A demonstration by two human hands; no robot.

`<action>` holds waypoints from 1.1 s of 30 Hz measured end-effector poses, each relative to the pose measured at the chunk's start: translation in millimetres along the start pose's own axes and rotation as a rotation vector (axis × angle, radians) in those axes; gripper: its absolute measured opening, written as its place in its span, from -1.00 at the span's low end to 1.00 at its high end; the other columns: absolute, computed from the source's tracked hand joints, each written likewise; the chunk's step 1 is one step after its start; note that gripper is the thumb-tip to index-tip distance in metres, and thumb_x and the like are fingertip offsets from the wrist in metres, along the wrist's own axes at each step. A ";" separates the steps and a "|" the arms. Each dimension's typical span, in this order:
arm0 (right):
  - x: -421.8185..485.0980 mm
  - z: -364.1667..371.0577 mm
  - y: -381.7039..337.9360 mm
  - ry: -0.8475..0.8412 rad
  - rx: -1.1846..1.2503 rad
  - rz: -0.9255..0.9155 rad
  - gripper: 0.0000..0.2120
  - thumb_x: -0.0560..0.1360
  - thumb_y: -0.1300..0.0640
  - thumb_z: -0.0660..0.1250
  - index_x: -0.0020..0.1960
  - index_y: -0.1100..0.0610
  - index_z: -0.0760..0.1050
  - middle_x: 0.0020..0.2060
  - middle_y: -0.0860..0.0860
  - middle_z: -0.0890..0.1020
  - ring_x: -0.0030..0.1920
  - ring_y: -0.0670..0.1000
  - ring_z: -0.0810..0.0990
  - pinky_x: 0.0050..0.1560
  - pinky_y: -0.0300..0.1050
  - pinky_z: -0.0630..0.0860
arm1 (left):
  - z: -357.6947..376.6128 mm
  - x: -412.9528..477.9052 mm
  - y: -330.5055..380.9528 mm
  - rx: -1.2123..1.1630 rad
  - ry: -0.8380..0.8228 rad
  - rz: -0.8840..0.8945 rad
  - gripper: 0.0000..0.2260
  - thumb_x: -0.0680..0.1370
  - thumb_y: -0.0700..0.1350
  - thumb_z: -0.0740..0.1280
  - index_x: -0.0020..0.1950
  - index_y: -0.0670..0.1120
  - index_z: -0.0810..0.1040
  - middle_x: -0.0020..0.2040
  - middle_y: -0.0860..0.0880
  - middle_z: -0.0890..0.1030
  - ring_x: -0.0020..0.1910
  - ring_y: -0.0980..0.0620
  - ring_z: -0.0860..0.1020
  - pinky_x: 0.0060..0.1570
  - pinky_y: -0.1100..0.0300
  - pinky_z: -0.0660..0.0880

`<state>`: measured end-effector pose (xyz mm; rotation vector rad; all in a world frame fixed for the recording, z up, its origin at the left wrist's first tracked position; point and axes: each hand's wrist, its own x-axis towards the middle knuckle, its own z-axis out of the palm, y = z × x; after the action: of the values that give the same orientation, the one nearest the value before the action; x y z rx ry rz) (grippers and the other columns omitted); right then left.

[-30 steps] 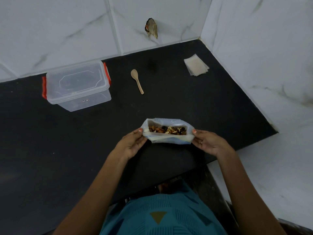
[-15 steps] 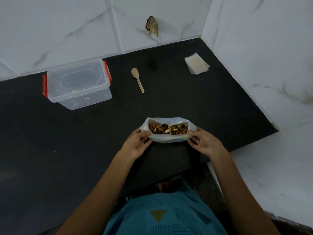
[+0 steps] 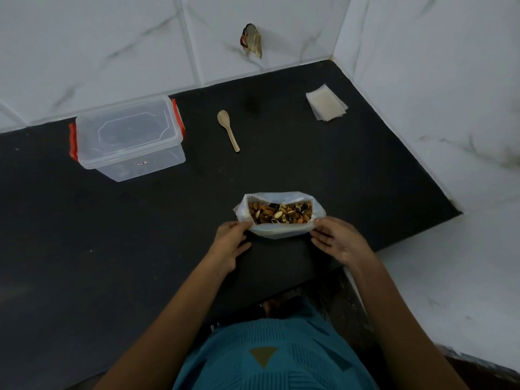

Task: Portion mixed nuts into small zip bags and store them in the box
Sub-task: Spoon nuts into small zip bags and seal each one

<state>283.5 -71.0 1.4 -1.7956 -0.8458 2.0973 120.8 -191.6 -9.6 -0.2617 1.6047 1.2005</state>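
Note:
An open white plastic bag stands on the black counter in front of me, with mixed nuts showing through its wide mouth. My left hand pinches the bag's near left corner at the rim. My right hand pinches the near right corner with thumb and forefinger, its other fingers spread below. The clear storage box, with red clips and its lid on, sits at the back left. A small stack of flat zip bags lies at the back right.
A wooden spoon lies between the box and the zip bags. White marble-look tiled walls close the counter at the back and right. A small torn scrap sticks to the back wall. The counter's front edge runs just below my hands.
Both hands have slid inward and downward along the bag's near side. The bag's mouth has widened, so more nuts show. The bag has stayed in place.

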 end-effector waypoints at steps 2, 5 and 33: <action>-2.1 -1.1 0.3 -0.036 0.056 0.003 -0.92 0.49 0.33 0.28 -0.08 0.18 0.47 -0.11 0.13 0.57 -0.05 0.04 0.55 0.07 -0.04 0.49 | 0.0 -1.3 0.1 -0.084 -0.044 -0.055 -0.72 0.54 -0.24 0.29 0.25 -0.22 0.41 0.06 -0.18 0.53 0.02 -0.04 0.54 0.04 0.10 0.51; -4.3 -3.9 -0.5 -0.081 0.146 0.016 -0.89 0.49 0.40 0.23 -0.06 0.24 0.46 -0.12 0.18 0.56 -0.07 0.08 0.56 0.11 0.04 0.47 | 0.0 -2.0 -0.8 -0.295 -0.115 -0.117 -0.71 0.55 -0.31 0.24 0.27 -0.28 0.39 0.00 -0.22 0.55 0.12 -0.12 0.54 0.10 -0.02 0.47; -2.5 -9.1 -10.8 0.342 -1.030 -0.545 -0.88 0.53 0.25 0.19 -0.02 0.18 0.49 -0.06 0.07 0.51 -0.06 0.02 0.53 -0.06 -0.11 0.46 | 23.4 6.2 -16.4 -0.162 -0.024 0.161 -0.62 0.53 -0.29 0.25 0.29 -0.15 0.20 0.14 -0.17 0.46 0.07 -0.04 0.52 0.11 0.08 0.51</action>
<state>290.9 -61.3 9.0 -1.8703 -2.2252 0.9807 143.6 -178.3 -22.3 -0.2236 1.5324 1.4550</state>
